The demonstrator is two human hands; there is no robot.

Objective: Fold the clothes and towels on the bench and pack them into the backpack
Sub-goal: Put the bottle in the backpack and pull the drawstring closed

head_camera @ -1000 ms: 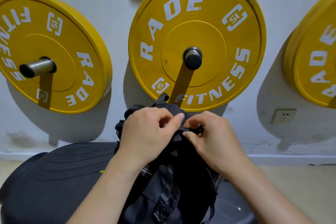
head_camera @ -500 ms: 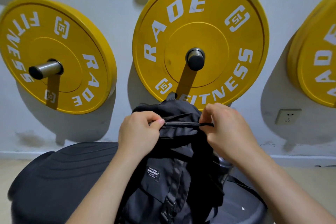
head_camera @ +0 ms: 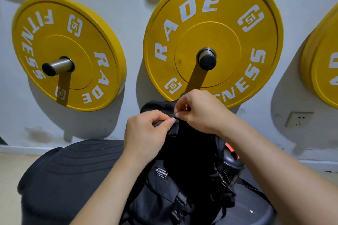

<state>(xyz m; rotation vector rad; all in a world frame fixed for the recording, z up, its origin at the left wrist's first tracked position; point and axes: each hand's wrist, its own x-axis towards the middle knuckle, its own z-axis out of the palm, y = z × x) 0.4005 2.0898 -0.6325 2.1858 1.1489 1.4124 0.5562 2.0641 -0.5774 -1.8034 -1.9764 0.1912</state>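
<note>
Backpack: the black backpack (head_camera: 175, 179) stands upright on the bench, its top in front of the lower edge of the middle plate.
Backpack writing: a small black sewn patch (head_camera: 161, 172) on the front carries white print, too small to read surely.
Backpack make: matte woven cloth, soft and creased, with webbing straps and a black plastic buckle (head_camera: 180, 201) low on the front.
Zip: a short dark zip line (head_camera: 175, 122) shows between the two hands at the top of the bag.
Left hand: the left hand (head_camera: 146, 133) is curled, thumb and forefinger pinching the cloth at the zip's near end.
Right hand: the right hand (head_camera: 199, 109) is curled, fingertips nipped together on the zip; the piece it holds is hidden under them.
Hands together: the fingertips of the two hands almost touch.
Bench: the bench (head_camera: 73, 179) has a black padded top, rounded at the end, with curved stitched ridges.
Bottle: a black round-lidded bottle (head_camera: 231, 164) sits at the bag's right side, something orange (head_camera: 233, 149) just behind it.
Middle plate: the yellow round plate (head_camera: 237, 23) reads "RADE" and "NESS" in white, with "15" logos; the right hand covers the first letters.
Left plate: the yellow plate (head_camera: 54, 42) reads "FITNESS" and "RADE", on a metal peg (head_camera: 58, 65).
Right plate: a third yellow plate (head_camera: 325, 56) is cut by the frame's edge.
Wall: a white painted wall (head_camera: 128, 14), scuffed low down, with a white socket (head_camera: 299, 119).
</note>
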